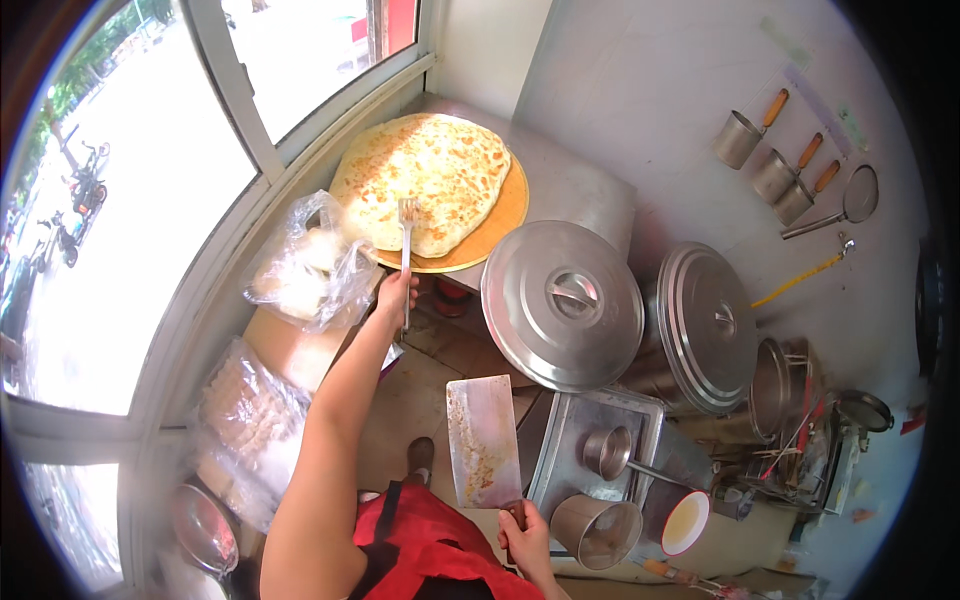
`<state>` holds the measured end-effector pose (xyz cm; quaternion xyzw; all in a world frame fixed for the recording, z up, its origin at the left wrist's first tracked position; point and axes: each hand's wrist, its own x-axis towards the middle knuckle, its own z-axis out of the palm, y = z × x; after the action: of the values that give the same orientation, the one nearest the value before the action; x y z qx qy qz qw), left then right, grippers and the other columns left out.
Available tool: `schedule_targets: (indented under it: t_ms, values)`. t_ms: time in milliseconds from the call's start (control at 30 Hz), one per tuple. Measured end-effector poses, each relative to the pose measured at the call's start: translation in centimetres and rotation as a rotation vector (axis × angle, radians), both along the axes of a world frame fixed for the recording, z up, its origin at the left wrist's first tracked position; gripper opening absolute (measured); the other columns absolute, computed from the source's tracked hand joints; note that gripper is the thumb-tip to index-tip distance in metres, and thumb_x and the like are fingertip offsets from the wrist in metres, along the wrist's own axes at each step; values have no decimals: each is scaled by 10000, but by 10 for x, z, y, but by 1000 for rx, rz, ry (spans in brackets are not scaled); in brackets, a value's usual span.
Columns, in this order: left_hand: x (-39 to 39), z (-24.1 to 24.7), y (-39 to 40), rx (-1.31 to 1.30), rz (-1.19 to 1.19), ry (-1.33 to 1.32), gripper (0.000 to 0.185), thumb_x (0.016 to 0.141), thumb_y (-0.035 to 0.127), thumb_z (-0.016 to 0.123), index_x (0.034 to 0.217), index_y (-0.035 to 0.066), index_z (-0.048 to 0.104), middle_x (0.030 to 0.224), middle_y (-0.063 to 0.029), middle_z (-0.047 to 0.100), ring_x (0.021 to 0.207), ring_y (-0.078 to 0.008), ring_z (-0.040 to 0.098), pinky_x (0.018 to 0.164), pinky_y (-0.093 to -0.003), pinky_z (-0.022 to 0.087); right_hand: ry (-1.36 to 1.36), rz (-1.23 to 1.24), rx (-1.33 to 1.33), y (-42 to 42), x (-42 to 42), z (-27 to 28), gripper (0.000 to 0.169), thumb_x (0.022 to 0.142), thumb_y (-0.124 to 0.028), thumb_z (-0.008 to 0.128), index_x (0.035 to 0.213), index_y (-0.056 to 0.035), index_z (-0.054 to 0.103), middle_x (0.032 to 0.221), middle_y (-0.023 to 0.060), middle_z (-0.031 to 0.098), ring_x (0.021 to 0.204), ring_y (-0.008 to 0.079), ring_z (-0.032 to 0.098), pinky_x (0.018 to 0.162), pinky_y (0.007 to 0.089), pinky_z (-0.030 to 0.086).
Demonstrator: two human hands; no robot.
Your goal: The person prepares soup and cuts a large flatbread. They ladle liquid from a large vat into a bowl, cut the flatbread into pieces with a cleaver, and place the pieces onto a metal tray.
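My left hand (395, 296) grips the handle of a metal fork (406, 229). The fork's tines rest on or just over the near part of a large browned flatbread (431, 169); exact contact I cannot tell. Beneath the bread lies a round wooden board (512, 206), showing along its right and near edges. In my right hand (527, 536) is the wooden handle of a cleaver (484, 442). Its wide rectangular blade points away from me and carries brown and yellowish crumbs. The cleaver hangs before my red apron (435, 540), apart from the bread.
Plastic bags (311, 270) with pale food sit left of my arm. Two large lidded steel pots (525, 322) stand to the right. Nearer are a metal tray (547, 450) with a ladle (607, 454) and a metal pot (596, 529). Handled metal cups (739, 139) hang on the wall.
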<state>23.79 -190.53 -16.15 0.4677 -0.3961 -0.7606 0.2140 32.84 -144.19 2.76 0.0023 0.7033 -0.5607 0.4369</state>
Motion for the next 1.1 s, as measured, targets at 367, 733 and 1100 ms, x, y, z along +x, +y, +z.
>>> schedule_targets:
  t_ms: [367, 733, 1100]
  values:
    - [-74, 78, -6, -272, 127, 192, 169, 960, 188, 523, 887, 38, 550, 685, 1, 514, 488, -60, 385, 413, -228, 293, -88, -76, 43, 6, -3, -12, 82, 920, -121, 562, 915, -51, 522, 627, -5, 488, 485, 80, 465, 438, 236, 367]
    - [158, 288, 185, -421, 214, 460, 204, 979, 206, 515, 1079, 30, 537, 891, -13, 553, 609, -52, 441, 477, -198, 351, -68, 195, -175, 90, 7, -25, 103, 919, -115, 580, 953, -43, 515, 639, 4, 495, 463, 77, 462, 417, 224, 365]
    - [538, 401, 530, -609, 930, -36, 293, 982, 195, 507, 1220, 25, 517, 911, -32, 579, 606, -65, 480, 485, -196, 390, -111, 759, -104, 180, 67, -40, 66, 927, -120, 541, 926, -65, 505, 594, 1, 469, 427, 83, 447, 377, 227, 350]
